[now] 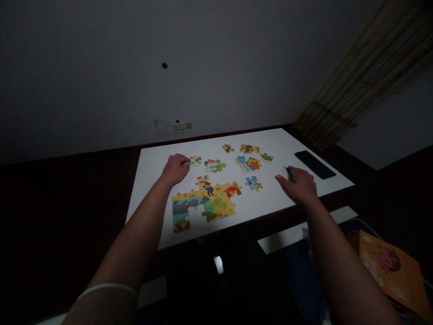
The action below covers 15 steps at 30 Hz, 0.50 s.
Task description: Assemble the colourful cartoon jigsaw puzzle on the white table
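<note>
Head cam, dim room, white counter (152, 162).

L hand (175, 169): lay palm-down on counter, fingers curled loosely, tips touching a loose puzzle piece (195, 160) (cream/green) just past the fingertips. Piece flat on counter, not lifted. Whether thumb & finger actually pinched its edge: couldn't tell.

R hand (299, 184): palm-down near the counter's near edge, fingers bent around a small pale piece (286, 172) w/ a blue mark, sticking out beyond the fingertips. Looked gripped betw. thumb & fingers; piece at or just above the surface, couldn't tell which.

Assembled section (203, 203): between the two hands, nearer the L, just to the wrist side of it. Yellow/teal/green, red bit on the side toward the R hand.

Loose pieces (248, 158): scattered beyond both hands, several face-up, one blue piece (253, 183) just left of the R hand.

Black flat object (314, 164): on counter, just beyond & right of R hand, apart from it.

Orange box (389, 266): off the counter, low, beside R forearm.
</note>
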Each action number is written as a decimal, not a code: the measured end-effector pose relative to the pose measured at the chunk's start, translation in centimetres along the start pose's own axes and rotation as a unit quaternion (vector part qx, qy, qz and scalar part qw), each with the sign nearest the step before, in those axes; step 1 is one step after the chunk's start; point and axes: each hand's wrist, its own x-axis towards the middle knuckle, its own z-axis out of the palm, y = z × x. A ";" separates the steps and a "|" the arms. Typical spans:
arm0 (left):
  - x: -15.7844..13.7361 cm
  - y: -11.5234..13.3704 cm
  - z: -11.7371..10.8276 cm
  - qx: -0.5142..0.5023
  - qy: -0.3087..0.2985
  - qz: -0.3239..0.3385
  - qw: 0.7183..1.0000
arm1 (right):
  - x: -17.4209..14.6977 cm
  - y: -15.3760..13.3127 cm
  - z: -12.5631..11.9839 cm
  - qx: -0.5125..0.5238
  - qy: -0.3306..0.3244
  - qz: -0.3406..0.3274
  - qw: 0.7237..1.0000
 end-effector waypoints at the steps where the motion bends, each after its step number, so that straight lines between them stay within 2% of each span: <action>1: 0.0 0.0 0.0 -0.002 0.005 -0.002 1.000 | 0.1 -0.2 0.0 -0.001 -0.011 0.012 1.000; 5: 0.0 -0.2 0.0 -0.012 0.006 0.002 1.000 | 0.6 -0.7 0.1 0.036 -0.017 0.012 0.999; 11: 0.3 -0.7 0.0 -0.014 0.028 -0.024 0.999 | 0.7 -0.7 0.2 0.161 -0.012 -0.069 0.984; 15: 0.7 -1.1 -0.1 -0.022 0.056 -0.054 0.997 | 0.5 -0.6 -0.1 0.208 -0.011 -0.053 0.977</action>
